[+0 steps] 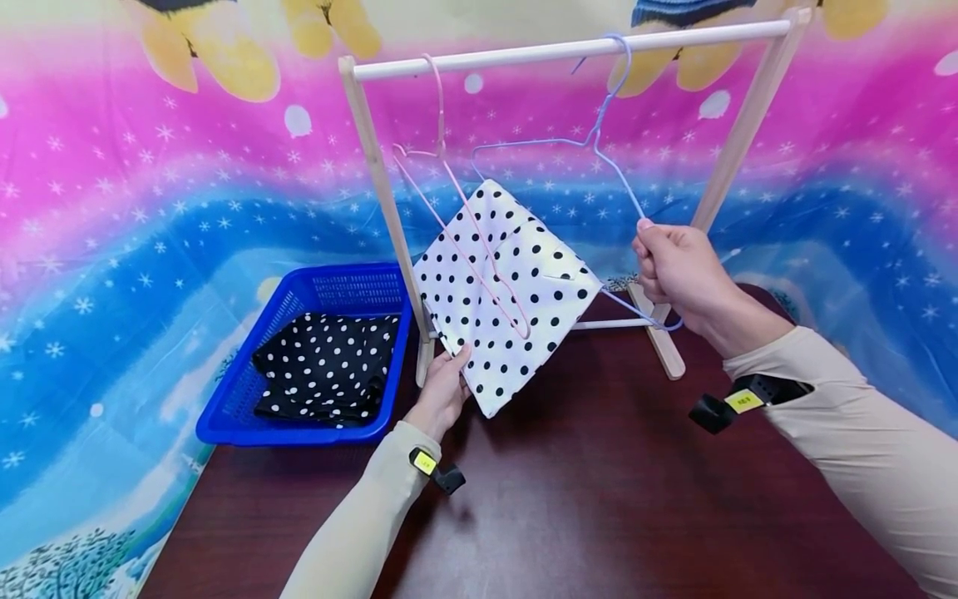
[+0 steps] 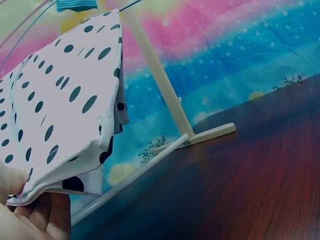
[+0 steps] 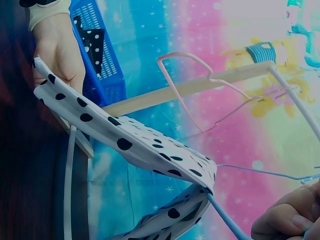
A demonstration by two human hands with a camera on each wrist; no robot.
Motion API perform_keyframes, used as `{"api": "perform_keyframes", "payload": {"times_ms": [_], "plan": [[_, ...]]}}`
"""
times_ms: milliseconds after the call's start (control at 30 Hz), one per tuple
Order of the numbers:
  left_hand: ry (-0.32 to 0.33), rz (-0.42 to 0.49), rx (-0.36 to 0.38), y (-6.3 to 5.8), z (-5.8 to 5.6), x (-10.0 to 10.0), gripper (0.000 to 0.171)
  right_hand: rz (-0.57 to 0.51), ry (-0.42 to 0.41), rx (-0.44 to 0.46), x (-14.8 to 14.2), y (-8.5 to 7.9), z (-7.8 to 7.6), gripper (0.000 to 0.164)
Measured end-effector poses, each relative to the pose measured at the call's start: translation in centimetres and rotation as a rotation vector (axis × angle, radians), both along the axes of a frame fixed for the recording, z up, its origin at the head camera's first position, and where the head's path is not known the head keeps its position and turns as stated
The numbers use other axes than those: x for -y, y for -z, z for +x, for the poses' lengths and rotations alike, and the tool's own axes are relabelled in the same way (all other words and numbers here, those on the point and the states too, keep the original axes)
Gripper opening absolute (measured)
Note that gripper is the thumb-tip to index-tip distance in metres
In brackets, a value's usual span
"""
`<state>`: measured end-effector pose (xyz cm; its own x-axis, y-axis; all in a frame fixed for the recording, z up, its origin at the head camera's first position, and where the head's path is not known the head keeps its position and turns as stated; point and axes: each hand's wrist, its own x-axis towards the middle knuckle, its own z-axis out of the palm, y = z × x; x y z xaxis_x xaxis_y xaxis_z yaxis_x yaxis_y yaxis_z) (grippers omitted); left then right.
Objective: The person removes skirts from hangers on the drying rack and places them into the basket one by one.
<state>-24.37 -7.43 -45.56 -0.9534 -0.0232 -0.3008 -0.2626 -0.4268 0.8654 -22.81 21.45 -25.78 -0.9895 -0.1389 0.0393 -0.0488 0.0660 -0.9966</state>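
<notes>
A white cloth with black dots [image 1: 554, 274] hangs over the bottom bar of a blue wire hanger [image 1: 617, 173], whose hook is at the rack's top rail. My right hand [image 1: 684, 270] grips the right shoulder of that hanger, thumb on top of the wire. With thumb and fingers, my left hand [image 1: 443, 389] pinches the cloth's lower left edge; the left wrist view shows the folded layers of the cloth [image 2: 65, 100] between them. The right wrist view shows the cloth's [image 3: 165, 155] two sides draped apart below the hanger wire.
A pink hanger [image 1: 441, 116] hangs on the wooden rack [image 1: 524, 56], in front of the cloth. To the left, a blue basket [image 1: 299, 434] holds a black cloth with white dots [image 1: 329, 362]. The rack stands on a dark red-brown table [image 1: 569, 499], with a printed backdrop [image 1: 224, 166] behind.
</notes>
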Motion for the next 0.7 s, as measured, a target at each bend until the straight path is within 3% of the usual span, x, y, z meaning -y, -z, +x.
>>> {"api": "perform_keyframes", "payload": {"times_ms": [700], "plan": [[-0.024,0.021,-0.005,0.02,0.42,0.89,0.02,0.032,-0.01,-0.005,-0.49,0.08,-0.12,0.046]]}}
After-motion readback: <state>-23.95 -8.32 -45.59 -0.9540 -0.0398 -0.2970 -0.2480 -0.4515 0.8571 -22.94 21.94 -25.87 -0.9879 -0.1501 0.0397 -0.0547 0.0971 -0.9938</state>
